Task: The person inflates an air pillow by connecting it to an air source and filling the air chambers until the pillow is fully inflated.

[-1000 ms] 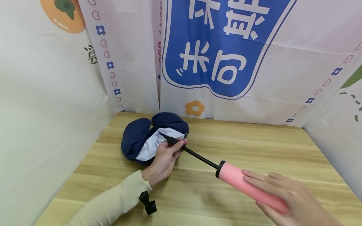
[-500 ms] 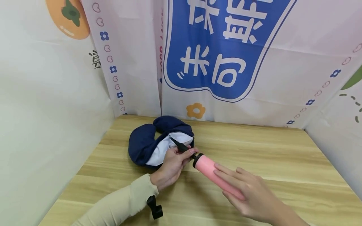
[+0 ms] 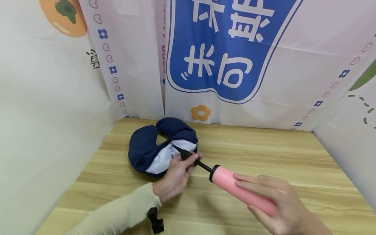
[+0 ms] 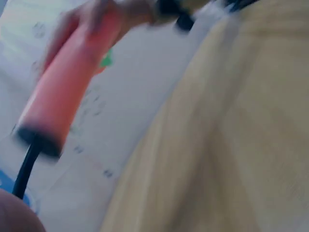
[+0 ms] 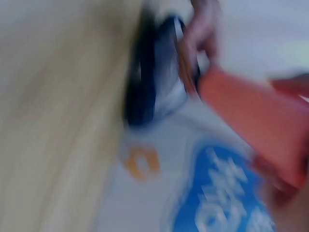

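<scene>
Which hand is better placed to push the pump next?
Right, I'd say: the right hand grips the barrel, and exposed rod leaves it room to push. The left hand is occupied, pinching the nozzle by the pillow.

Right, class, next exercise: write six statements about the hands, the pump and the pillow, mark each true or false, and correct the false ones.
1. The right hand holds the pump. True.
2. The pump's barrel is green. False: it is pink.
3. The left hand grips the black nozzle. True.
4. In the head view, the nozzle's tip shows against white fabric on the pillow. True.
5. The right hand touches the pillow. False: it is on the pump, apart from the pillow.
6. The pillow's outer fabric is yellow. False: it is dark blue.
</scene>
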`<state>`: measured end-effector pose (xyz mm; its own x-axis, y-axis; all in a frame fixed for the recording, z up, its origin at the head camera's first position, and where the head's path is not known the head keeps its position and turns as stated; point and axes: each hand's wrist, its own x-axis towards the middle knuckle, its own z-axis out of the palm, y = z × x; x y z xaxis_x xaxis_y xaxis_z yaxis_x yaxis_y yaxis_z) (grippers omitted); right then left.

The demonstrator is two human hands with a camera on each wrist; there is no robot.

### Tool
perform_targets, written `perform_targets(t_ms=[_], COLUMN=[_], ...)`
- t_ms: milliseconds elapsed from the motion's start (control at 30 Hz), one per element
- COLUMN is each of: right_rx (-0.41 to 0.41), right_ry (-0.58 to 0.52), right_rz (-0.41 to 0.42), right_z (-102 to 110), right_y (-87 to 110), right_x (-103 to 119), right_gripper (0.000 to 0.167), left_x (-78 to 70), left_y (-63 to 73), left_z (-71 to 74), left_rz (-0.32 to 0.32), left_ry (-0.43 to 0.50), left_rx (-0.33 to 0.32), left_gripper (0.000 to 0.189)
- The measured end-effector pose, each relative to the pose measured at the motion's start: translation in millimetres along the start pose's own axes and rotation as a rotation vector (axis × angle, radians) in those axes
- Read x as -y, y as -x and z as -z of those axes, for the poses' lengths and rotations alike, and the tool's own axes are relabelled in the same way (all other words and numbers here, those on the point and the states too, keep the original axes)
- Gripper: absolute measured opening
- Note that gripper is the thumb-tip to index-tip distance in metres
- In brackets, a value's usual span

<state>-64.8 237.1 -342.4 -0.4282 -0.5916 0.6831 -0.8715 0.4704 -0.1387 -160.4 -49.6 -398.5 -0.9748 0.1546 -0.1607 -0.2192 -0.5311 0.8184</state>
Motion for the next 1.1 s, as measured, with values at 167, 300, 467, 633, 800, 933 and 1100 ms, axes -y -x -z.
perform_targets(t_ms=[167, 300, 467, 633, 800, 933, 1100], right_rx=[-0.134, -0.057, 0.166, 0.28, 0.212, 0.129, 0.068], right_ry=[-0.016, 0.116, 0.163, 0.123, 0.211, 0.202, 0.199], right_rz=[0.169, 0.117, -0.057, -0.176, -0.179, -0.142, -0.117], right_z=[-38.4, -54.0, -36.5, -0.9, 16.0, -10.0, -44.9], right_y=[-23.9, -19.9, 8.1, 24.4, 24.9, 15.0, 1.3], right_x=[-4.9, -2.8, -1.0, 3.3, 4.7, 3.2, -1.0], right_gripper=[0.034, 0.042, 0.046, 0.049, 0.048, 0.047, 0.043], left_x=[14.8, 11.9, 1.9, -11.4, -17.7, -0.4, 13.1], left_y=[13.3, 5.6, -11.1, -18.5, -18.8, 2.0, 13.4], left_z=[-10.6, -6.5, 3.9, 11.5, 11.5, -0.6, -10.6], left_rz=[0.043, 0.023, -0.02, -0.041, -0.105, -0.089, -0.072], left_ry=[0.015, -0.021, -0.07, -0.086, -0.029, -0.02, -0.061], left_rx=[-0.011, 0.006, 0.072, 0.086, 0.001, -0.063, -0.07], left_gripper=[0.028, 0.034, 0.035, 0.034, 0.033, 0.028, 0.037])
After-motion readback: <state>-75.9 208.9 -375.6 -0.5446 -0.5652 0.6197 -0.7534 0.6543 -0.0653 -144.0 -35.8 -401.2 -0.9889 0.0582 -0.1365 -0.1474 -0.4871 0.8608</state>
